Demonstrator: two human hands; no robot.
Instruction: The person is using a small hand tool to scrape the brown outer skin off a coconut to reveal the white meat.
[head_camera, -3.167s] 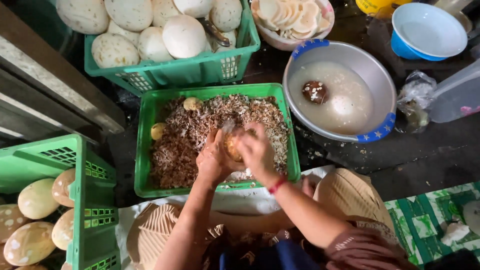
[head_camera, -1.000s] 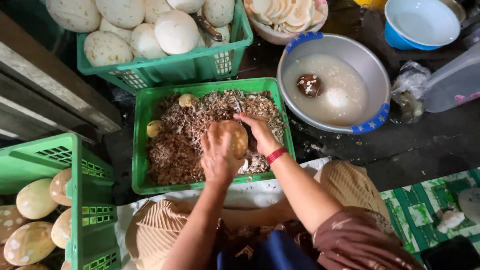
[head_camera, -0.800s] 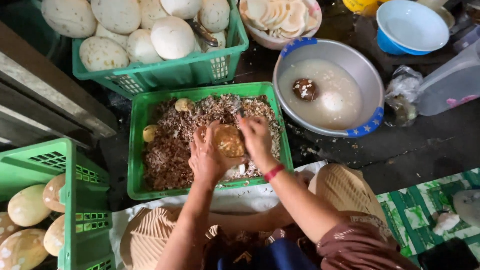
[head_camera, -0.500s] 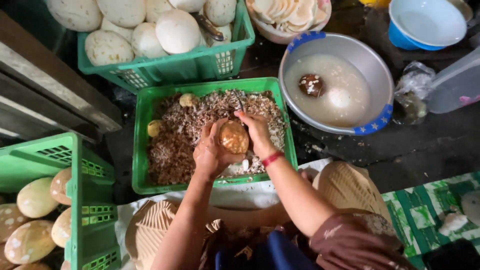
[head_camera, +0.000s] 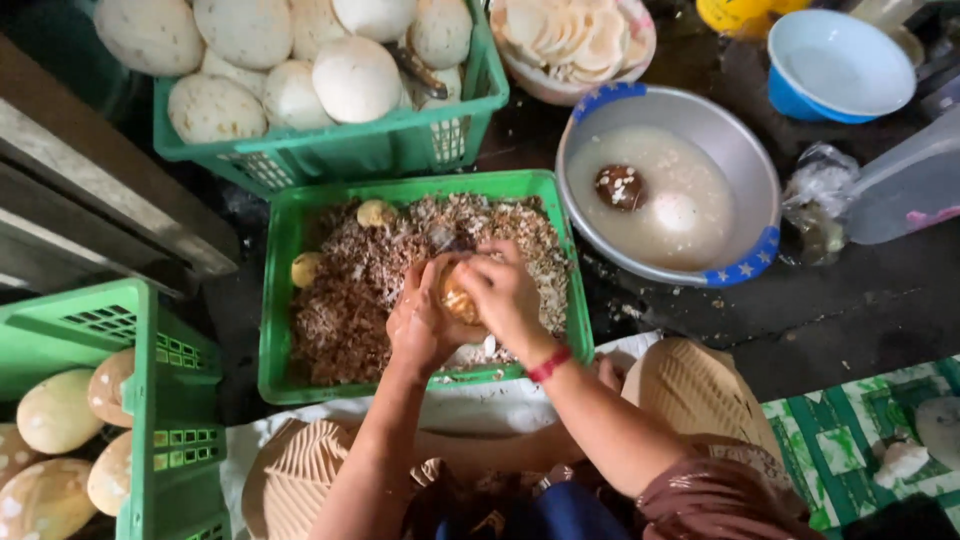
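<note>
A brown, partly peeled coconut (head_camera: 455, 297) sits clasped between two hands above a green crate (head_camera: 280, 300) full of brown shavings (head_camera: 365, 290). The left hand (head_camera: 418, 325) cups it with fingers curled; the right hand (head_camera: 505, 295) presses closed fingers over its top. Beside the crate, a metal basin (head_camera: 735, 165) holds cloudy water.

Shavings crate (head_camera: 280, 300) centre — water basin (head_camera: 740, 170) right.

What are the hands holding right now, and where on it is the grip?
Both hands hold one round brown coconut over the green crate: left hand cups its left side, right hand wraps its top and right side.
</note>
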